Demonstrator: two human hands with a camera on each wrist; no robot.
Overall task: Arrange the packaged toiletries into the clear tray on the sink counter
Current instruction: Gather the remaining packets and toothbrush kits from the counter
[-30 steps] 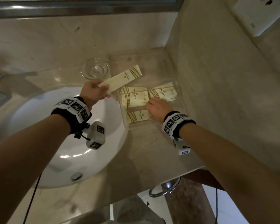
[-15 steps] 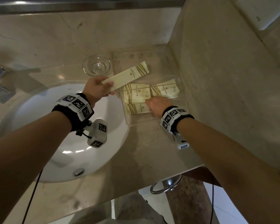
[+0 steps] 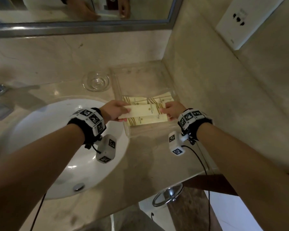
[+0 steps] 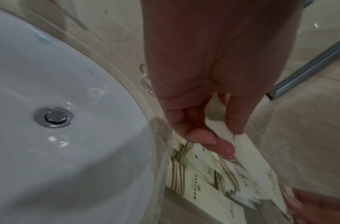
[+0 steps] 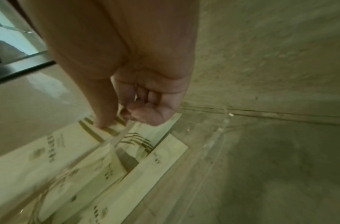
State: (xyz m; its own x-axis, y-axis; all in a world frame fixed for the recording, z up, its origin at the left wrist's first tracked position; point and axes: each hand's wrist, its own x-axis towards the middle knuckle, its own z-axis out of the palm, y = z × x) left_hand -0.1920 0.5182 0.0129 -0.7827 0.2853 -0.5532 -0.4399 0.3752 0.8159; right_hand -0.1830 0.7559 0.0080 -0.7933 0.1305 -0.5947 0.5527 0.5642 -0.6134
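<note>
The left hand (image 3: 113, 110) pinches one end of a long cream packet (image 3: 144, 110) between thumb and curled fingers; in the left wrist view the thumb (image 4: 236, 112) lies on top and the fingertips (image 4: 209, 138) fold under the paper edge. The right hand (image 3: 173, 108) pinches the opposite end, thumb (image 5: 102, 106) pressed on the striped print, the other fingers curled in so tightly that their tips are hidden. The packet spans between both hands, level, just over the near half of the clear tray (image 3: 125, 129).

Beneath it lie more cream packets (image 3: 138, 100) with brown stripes; their overlap and the hands covering them make the exact count hard to tell, and the printed lettering is too blurred to read. The tray's far half shows only the counter through it, and its walls are faint against the marble counter (image 3: 140, 157). A small glass bowl (image 3: 96, 81) sits just left of the tray, behind the white sink basin (image 3: 40, 130). The mirror (image 3: 73, 9) above is cut off by the frame.
</note>
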